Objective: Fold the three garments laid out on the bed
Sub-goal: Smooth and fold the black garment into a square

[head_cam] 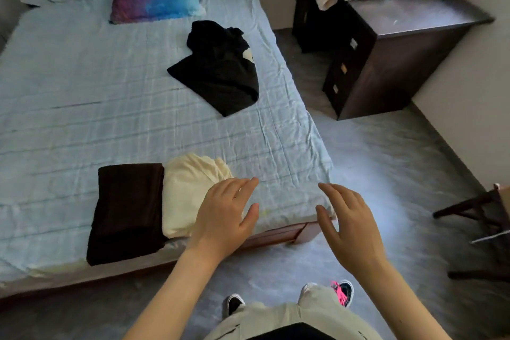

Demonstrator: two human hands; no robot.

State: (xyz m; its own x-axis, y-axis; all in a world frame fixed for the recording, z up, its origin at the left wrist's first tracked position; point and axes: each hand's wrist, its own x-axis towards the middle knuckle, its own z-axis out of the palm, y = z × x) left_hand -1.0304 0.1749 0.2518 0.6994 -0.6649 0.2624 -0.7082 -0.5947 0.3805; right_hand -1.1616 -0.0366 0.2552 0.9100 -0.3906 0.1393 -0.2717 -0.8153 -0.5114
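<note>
The bed sheet (pixel 82 91) is thin, pale-blue checked cloth, matt and finely creased. At its near edge the folded dark brown garment (pixel 127 210) looks like thick, soft, matt cloth. The cream garment (pixel 187 193) just right of it is lighter matt cloth in soft folds. Farther off, the black garment (pixel 218 72) is matt, crumpled cloth. The far pillow (pixel 154 1) has a fuzzy, napped cover. The bed frame (pixel 276 234) is smooth reddish wood. On the right, the chest of drawers (pixel 400 63) is dark wood with a dull sheen on top, and its drawer pulls (pixel 353 43) look like pale metal. The floor (pixel 386 174) is grey, mottled and matt.
</note>
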